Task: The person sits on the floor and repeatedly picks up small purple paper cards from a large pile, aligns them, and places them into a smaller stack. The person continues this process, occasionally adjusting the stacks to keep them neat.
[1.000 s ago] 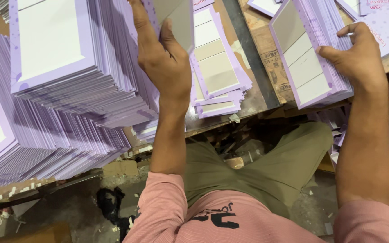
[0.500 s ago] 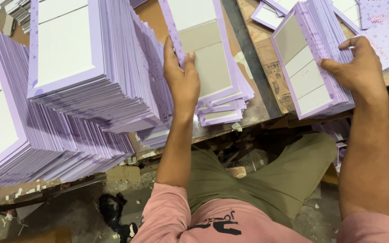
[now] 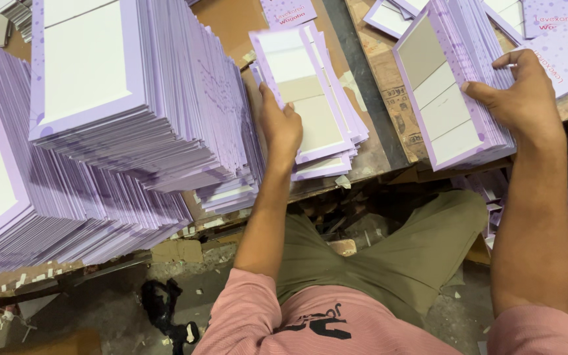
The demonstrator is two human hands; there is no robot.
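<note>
The left hand (image 3: pixel 281 125) rests on the near edge of a small pile of lilac cards (image 3: pixel 313 108) in the middle of the bench (image 3: pixel 369 141), fingers curled narrow against the pile's side with the thumb pressing on the top card. The right hand (image 3: pixel 524 98) clamps a second, thicker bundle of cards (image 3: pixel 448 98) further right, fingers spread wide over its far edge and thumb across the top, the bundle tilted up on its side.

The worry is the middle pile. Its cards are fanned and uneven, and the lowest ones poke out over the bench edge; a nudge from that left hand could, I'd say, slide a few onto the floor (image 3: pixel 100 302) between the knees. The tilted bundle on the right is held only by pressure from one hand, so any slackening could let it splay open and spill toward the sheets lying behind it.

Just left of the left forearm looms a tall stack of cards (image 3: pixel 139 112), leaning and stepped, and beyond it an even bigger slanting heap (image 3: pixel 27 210) that overhangs the bench. Both crowd the arm; an elbow swung left would likely catch them. A dark groove (image 3: pixel 363 79) runs up the bench between the two hands. Down below lie paper scraps and a dark object (image 3: pixel 165 309), possibly a rag or sandal, hard to tell from here.
</note>
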